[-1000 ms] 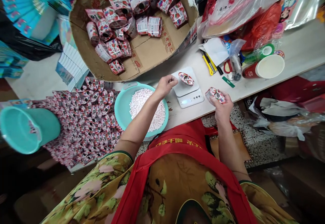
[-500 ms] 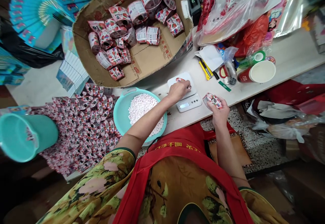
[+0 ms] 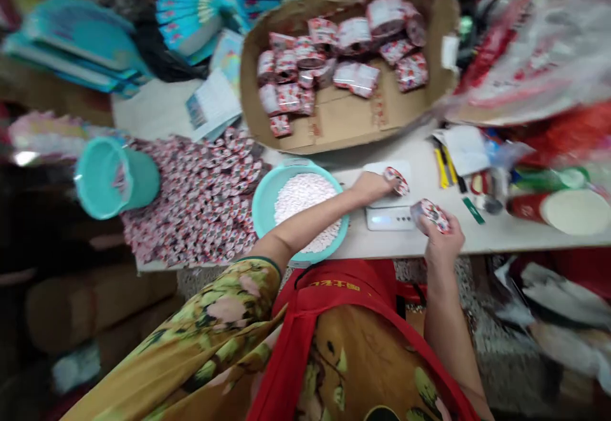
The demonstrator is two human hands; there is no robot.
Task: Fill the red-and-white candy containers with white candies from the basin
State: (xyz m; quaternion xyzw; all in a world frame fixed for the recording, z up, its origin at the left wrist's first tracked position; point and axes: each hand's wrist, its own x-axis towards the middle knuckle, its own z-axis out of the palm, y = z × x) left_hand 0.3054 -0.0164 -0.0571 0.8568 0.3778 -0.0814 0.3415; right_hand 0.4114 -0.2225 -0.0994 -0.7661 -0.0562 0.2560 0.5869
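My left hand (image 3: 375, 187) is over the kitchen scale (image 3: 390, 219), its fingers closed on the edge of a small red-and-white printed container (image 3: 397, 181). Whether that container touches the white weighing plate, I cannot tell. Just right of the scale, my right hand (image 3: 445, 238) grips a second printed container (image 3: 433, 215) with a clear, shiny side. Under my left forearm stands a turquoise basin (image 3: 260, 201) holding small white pellets (image 3: 305, 195). The picture is somewhat smeared by motion.
A cardboard box (image 3: 344, 119) with rolls of printed film (image 3: 353, 36) stands behind. Heaped small printed packs (image 3: 195, 198) cover the table's left, beside a turquoise bucket (image 3: 102, 179). Yellow cutters (image 3: 443, 165), a paper cup (image 3: 575, 211) and plastic bags (image 3: 539, 58) are on the right.
The view has swung left, so everything appears further right. My left fingers now have the container tilted up by its edge at the scale. My right hand still holds its container.
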